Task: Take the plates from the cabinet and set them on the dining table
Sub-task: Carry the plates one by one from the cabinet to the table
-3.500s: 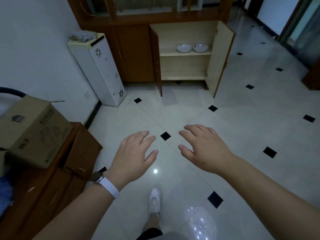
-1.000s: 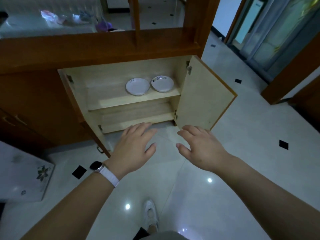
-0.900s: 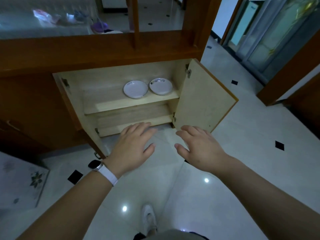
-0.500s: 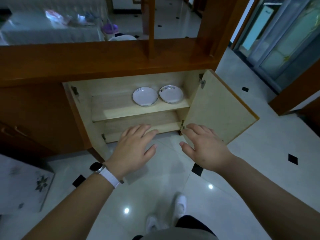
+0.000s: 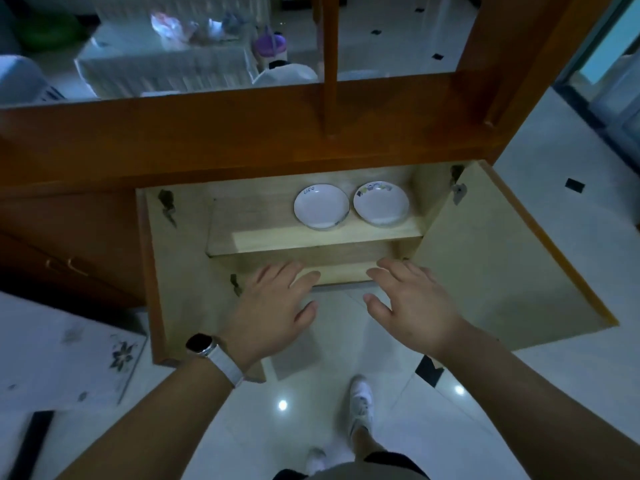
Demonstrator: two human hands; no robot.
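A low brown wooden cabinet [image 5: 242,133] is seen from above with both pale-lined doors swung wide. Going left to right: the left hand [image 5: 266,310], a watch on a white strap [image 5: 214,355] at its wrist, is held empty with fingers spread; the right hand [image 5: 412,306] is likewise spread and empty — neither is touching anything. Two small round white plates, the left plate [image 5: 321,206] and the right plate [image 5: 381,202], are set side by side, nearly touching, toward the right of the upper shelf [image 5: 311,239]. A reach could clip the open right door [image 5: 491,258], or one glazed plate could be knocked against the other — and dropped onto the hard tiled floor [image 5: 519,393].
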